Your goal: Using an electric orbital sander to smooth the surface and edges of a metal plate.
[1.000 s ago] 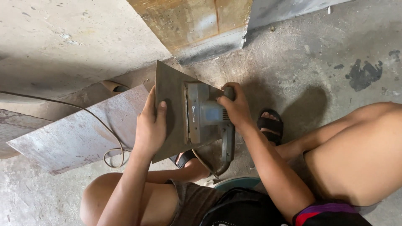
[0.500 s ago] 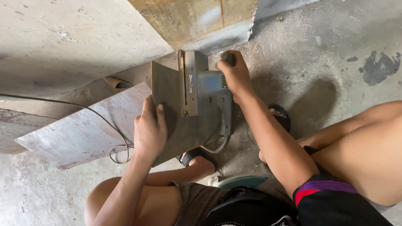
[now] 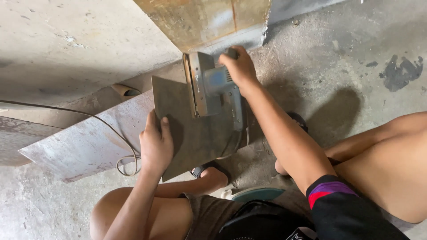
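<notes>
A: Honestly, what worries me is the sheet (image 3: 195,133). It is a dark flat panel propped on edge between the knees, and only the left hand (image 3: 155,144) steadies it, fingers laid nearly flat over its near-left edge with the thumb alongside. That is a press, not a real clamp.

B: And the sander (image 3: 212,84)?

A: It sits against the top of the sheet, its flat pad turned toward the panel's face. The right hand (image 3: 240,67) is wrapped closed round the grip at the top of the tool, fingers curled tight. Whether the pad is running I cannot tell.

B: So what could slip?

A: I judge the sheet could pivot or skid under the push, since its lower edge rests near the foot in the sandal (image 3: 203,171) and nothing fixes it. If it twists, the pad could ride off the upper edge toward the rusty slab (image 3: 209,22) just beyond the sheet.

B: The cord (image 3: 111,129)?

A: It trails to the left of the sheet across the pale board (image 3: 84,142) lying there and loops just beside the left wrist. A snag there could tug the tool. Another length hangs below the sander, against the sheet's right side.

B: Bare legs, too.

A: Yes, both knees are near the sheet's lower edge; dust or a sharp corner could reach them.
</notes>
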